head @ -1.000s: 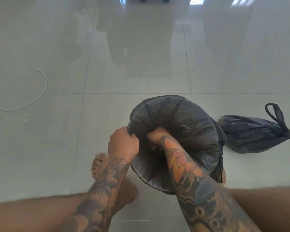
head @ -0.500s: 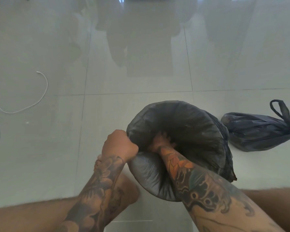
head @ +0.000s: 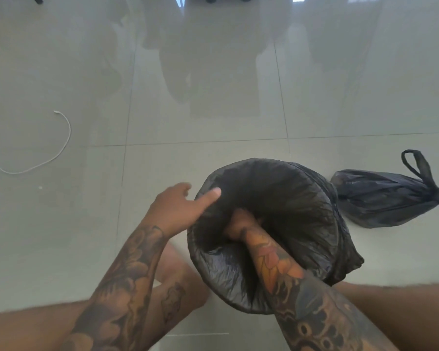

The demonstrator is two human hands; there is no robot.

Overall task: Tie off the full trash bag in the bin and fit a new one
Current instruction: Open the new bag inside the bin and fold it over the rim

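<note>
my left hand (head: pixel 178 211) rests open-fingered on the new bag (head: pixel 284 198) rim, right hand (head: pixel 241 224) buried inside, grip unclear, tied bag (head: pixel 383 198) on the right

Both forearms are bare, with no sleeves, and both are covered in dense tattoo work. The left forearm (head: pixel 127 279) carries dark, shaded designs of rounded, cloud-like or petal-like swirls running from the wrist toward the elbow. The right forearm (head: pixel 302 295) has a coloured piece near the wrist, orange and red petal shapes, followed further up by darker blue-grey shading with small ringed circles. The left hand (head: pixel 178 211) and right hand (head: pixel 241 224) wear no gloves, and no rings or watch show. The bare legs have fine hair, and the left shin (head: pixel 174 300) bears a small dark tattoo.
</note>
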